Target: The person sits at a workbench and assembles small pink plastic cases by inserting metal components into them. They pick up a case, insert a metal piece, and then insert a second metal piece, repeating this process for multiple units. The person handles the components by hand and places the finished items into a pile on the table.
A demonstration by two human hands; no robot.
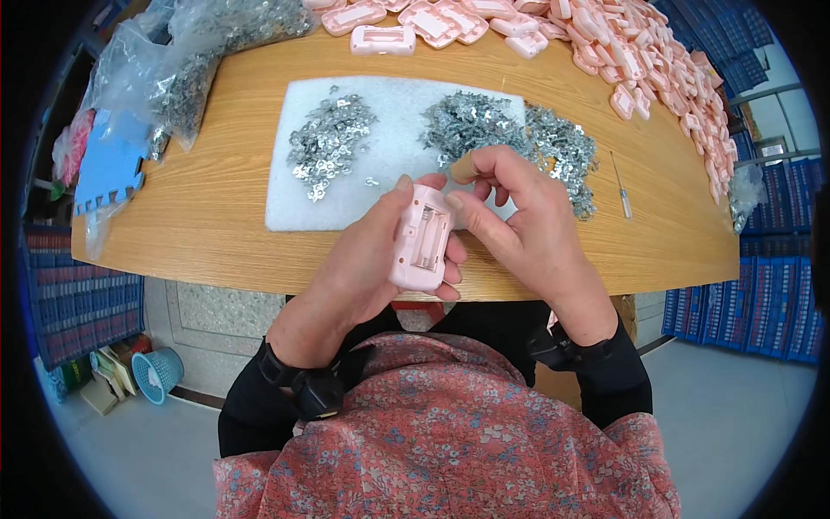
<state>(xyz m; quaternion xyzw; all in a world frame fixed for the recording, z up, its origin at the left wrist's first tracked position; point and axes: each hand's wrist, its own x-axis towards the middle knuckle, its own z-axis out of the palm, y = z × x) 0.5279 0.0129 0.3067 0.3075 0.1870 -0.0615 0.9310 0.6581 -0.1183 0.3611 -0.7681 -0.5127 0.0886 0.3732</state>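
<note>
The left hand [372, 233] grasps a smooth, rounded pink case [412, 251] above the near part of the desk [666, 246], its long recess facing up. The right hand [519, 203] curls beside its top; whether it pinches anything I cannot tell. Thin, shiny metal pieces [333, 143] heap on a fuzzy white pad [393, 177]. The desk is wood-grained; blue racks [750, 307] flank the pale floor [705, 415].

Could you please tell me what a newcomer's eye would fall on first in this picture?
Most likely the large heap of pale pink plastic cases, spilling along the far right edge of the wooden table. Next, perhaps, the single pink case in the left hand, with the right hand close by its upper end. Beyond them, shiny piles of small metal pieces stand out against a white sheet.
</note>
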